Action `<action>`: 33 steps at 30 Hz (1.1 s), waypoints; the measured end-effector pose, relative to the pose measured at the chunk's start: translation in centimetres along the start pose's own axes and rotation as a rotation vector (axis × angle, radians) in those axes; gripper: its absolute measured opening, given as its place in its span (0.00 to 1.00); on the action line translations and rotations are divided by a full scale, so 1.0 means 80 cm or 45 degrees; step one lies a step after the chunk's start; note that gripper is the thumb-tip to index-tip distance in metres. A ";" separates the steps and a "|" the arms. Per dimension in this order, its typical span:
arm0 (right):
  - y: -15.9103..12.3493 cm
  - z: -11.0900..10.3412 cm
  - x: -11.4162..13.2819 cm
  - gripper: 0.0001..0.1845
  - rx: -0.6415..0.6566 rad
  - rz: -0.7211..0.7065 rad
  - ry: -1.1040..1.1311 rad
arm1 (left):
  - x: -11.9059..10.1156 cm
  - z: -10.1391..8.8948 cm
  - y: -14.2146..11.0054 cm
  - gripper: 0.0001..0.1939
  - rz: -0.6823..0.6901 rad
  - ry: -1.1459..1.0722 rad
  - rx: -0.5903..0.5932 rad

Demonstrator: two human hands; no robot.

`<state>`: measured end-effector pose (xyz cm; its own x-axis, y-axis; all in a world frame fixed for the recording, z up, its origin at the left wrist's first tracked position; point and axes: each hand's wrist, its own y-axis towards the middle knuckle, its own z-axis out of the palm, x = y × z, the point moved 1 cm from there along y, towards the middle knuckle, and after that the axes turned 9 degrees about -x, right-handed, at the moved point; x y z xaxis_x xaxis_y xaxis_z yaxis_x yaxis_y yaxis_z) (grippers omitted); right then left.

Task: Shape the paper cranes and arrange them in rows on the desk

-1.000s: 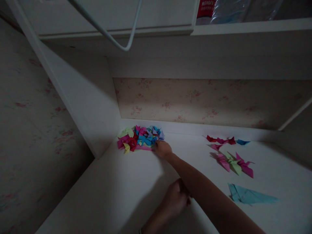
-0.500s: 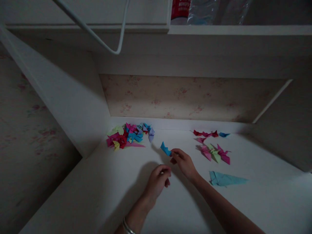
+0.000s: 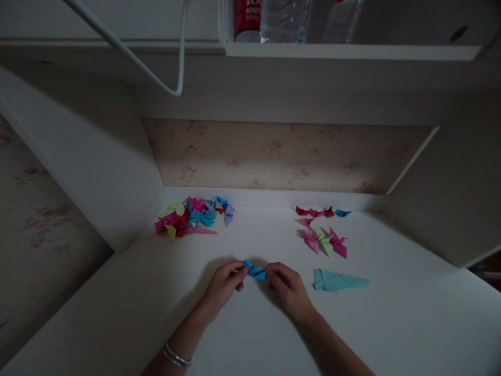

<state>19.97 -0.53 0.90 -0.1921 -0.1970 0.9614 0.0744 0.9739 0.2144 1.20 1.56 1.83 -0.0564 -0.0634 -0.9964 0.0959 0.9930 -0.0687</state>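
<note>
A small blue origami boat [image 3: 256, 271] is held between my two hands above the white desk [image 3: 250, 334]. My left hand [image 3: 225, 282] pinches its left tip, and my right hand [image 3: 287, 287] grips the right end. Behind and to the left lies a pile of folded paper pieces [image 3: 195, 215] in pink, red, blue, yellow, green and lilac. On the right, small red and pink folded papers [image 3: 315, 212] and a blue one [image 3: 343, 213] form a row. In front of them sit pink and green paper cranes [image 3: 324, 241]. A larger light-blue folded paper [image 3: 338, 281] lies nearest my right hand.
A white shelf [image 3: 348, 51] overhead carries a red-labelled container [image 3: 248, 20] and clear plastic bottles [image 3: 284, 20]. A pale bent rod [image 3: 133, 57] hangs at upper left. White side panels [image 3: 90, 156] bound the desk, with floral wallpaper [image 3: 274, 154] behind.
My right hand has taken the blue boat from the left pile and brought it toward me. My left hand has now closed on its other end. The view has shifted right.
</note>
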 end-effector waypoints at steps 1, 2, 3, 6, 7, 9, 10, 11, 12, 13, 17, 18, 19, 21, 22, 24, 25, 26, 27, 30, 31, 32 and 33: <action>0.000 0.001 -0.001 0.14 -0.019 0.009 -0.003 | 0.001 0.000 0.000 0.20 0.005 0.019 0.002; -0.001 0.002 -0.002 0.15 -0.039 0.020 -0.010 | 0.003 -0.001 0.000 0.20 0.009 0.032 0.002; -0.001 0.003 -0.003 0.16 -0.060 0.030 -0.018 | 0.003 -0.001 0.000 0.19 0.009 0.041 -0.003; -0.001 0.005 -0.009 0.18 -0.115 0.066 -0.004 | 0.004 0.000 0.000 0.19 0.002 0.047 -0.048; -0.001 0.006 -0.011 0.18 -0.125 0.082 0.009 | 0.004 0.000 0.000 0.19 0.002 0.045 -0.072; 0.000 0.007 -0.014 0.18 -0.135 0.112 0.046 | 0.004 0.001 0.000 0.20 0.000 0.033 -0.122; 0.001 0.008 -0.015 0.18 -0.141 0.124 0.065 | 0.005 0.001 0.000 0.20 0.001 0.022 -0.143; 0.002 0.009 -0.016 0.18 -0.148 0.131 0.082 | 0.006 0.001 0.000 0.20 0.005 0.009 -0.162; 0.002 0.009 -0.017 0.18 -0.157 0.136 0.093 | 0.008 0.001 0.000 0.21 0.007 -0.003 -0.179; 0.003 0.010 -0.017 0.18 -0.164 0.139 0.097 | 0.010 0.001 0.000 0.21 0.011 -0.012 -0.193; 0.004 0.011 -0.017 0.20 -0.173 0.164 0.107 | 0.017 0.001 0.001 0.23 0.014 -0.006 -0.239; 0.004 0.010 -0.016 0.20 -0.176 0.172 0.118 | 0.018 0.001 0.001 0.24 0.010 -0.002 -0.242; 0.004 0.010 -0.016 0.21 -0.172 0.179 0.130 | 0.017 0.001 0.001 0.24 0.006 0.000 -0.242; 0.004 0.009 -0.014 0.21 -0.156 0.186 0.163 | 0.015 0.002 0.000 0.25 0.003 0.009 -0.239; 0.005 0.009 -0.014 0.21 -0.147 0.184 0.178 | 0.014 0.002 0.000 0.24 0.008 0.015 -0.239; 0.004 0.009 -0.014 0.20 -0.130 0.183 0.200 | 0.012 0.003 -0.001 0.24 0.021 0.031 -0.245; 0.004 0.009 -0.015 0.20 -0.128 0.185 0.205 | 0.012 0.003 -0.001 0.24 0.027 0.036 -0.249; 0.004 0.009 -0.015 0.20 -0.127 0.189 0.206 | 0.012 0.003 -0.001 0.24 0.032 0.038 -0.249; 0.004 0.009 -0.016 0.20 -0.121 0.195 0.205 | 0.013 0.002 -0.002 0.24 0.036 0.038 -0.249; 0.005 0.009 -0.017 0.21 -0.108 0.218 0.195 | 0.013 0.002 -0.003 0.24 0.037 0.065 -0.243; 0.005 0.009 -0.016 0.21 -0.103 0.221 0.191 | 0.013 0.002 -0.003 0.24 0.031 0.080 -0.242; 0.005 0.009 -0.016 0.20 -0.097 0.219 0.185 | 0.013 0.002 -0.004 0.24 0.024 0.093 -0.242; 0.005 0.009 -0.015 0.20 -0.090 0.214 0.178 | 0.012 0.002 -0.004 0.24 0.018 0.104 -0.240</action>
<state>19.51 0.19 -0.25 -0.0338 -0.0511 0.9981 0.1630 0.9850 0.0560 1.27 1.17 0.87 -0.1373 -0.0486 -0.9893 -0.0902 0.9953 -0.0364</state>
